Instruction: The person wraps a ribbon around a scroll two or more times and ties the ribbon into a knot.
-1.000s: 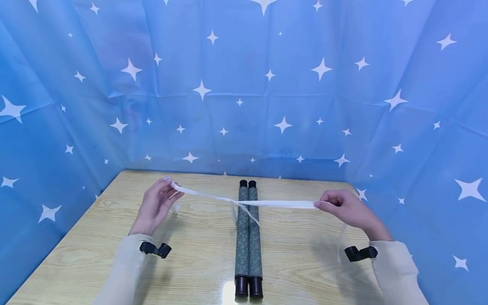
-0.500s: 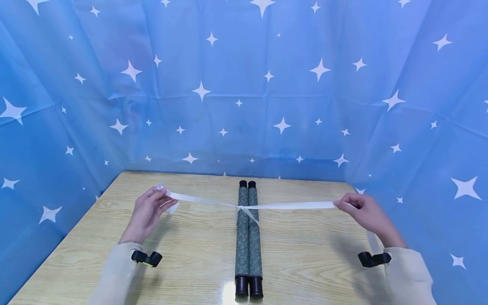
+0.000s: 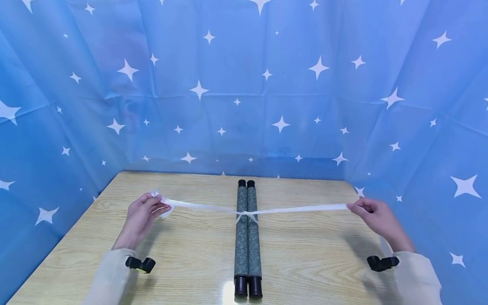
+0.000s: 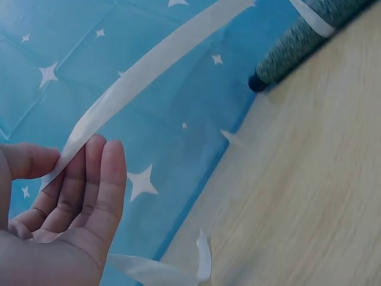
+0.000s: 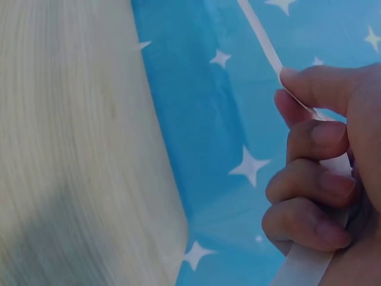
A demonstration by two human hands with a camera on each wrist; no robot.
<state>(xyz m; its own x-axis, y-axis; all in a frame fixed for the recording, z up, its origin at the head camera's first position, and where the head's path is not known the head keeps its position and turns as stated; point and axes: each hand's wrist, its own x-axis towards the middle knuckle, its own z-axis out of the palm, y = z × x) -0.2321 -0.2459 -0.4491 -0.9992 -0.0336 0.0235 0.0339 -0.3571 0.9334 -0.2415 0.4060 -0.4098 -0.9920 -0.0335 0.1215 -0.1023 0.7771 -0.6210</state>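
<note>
A rolled scroll [image 3: 242,250] with two green patterned rolls and dark end knobs lies lengthwise on the table. A white ribbon [image 3: 301,209] crosses over it, looped round both rolls with a crossing or knot on top. My left hand [image 3: 139,218] pinches one ribbon end between thumb and fingers, out to the left. In the left wrist view the ribbon's loose tail [image 4: 158,271] hangs below that hand. My right hand [image 3: 385,222] pinches the other end, out to the right. Its remaining fingers [image 5: 309,185] curl over the ribbon's tail in the right wrist view.
The light wood table [image 3: 183,262] spreads out under both hands. Around its back and sides hangs a blue curtain [image 3: 236,63] with white stars. Black wrist cameras [image 3: 141,264] sit on both sleeves.
Both hands have moved apart and slightly toward the person, drawing the ribbon ends outward. The crossing has sunk onto the scroll, and the loop looks tighter.
</note>
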